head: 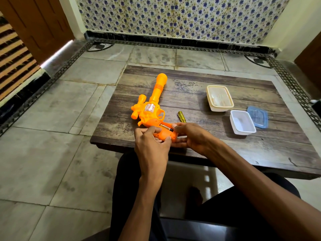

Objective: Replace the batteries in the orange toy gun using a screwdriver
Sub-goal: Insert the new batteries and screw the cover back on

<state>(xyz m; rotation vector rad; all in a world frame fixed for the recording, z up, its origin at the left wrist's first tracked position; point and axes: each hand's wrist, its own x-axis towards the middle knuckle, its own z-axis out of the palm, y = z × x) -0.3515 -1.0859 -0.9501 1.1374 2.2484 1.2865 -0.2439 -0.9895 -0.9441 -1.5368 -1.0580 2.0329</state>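
Orange toy gun flat on wood, 1 battery in open grip, yellow-handled screwdriver just beside.

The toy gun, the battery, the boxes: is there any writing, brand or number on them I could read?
No text can be read anywhere.
Toy gun: a shiny sticker on its body, marks too blurred to read.
Battery in the grip: dark and gold casing, print too small to read.
Screwdriver: yellow handle, no lettering visible.
Cream box, white box, blue lid: no labels visible.
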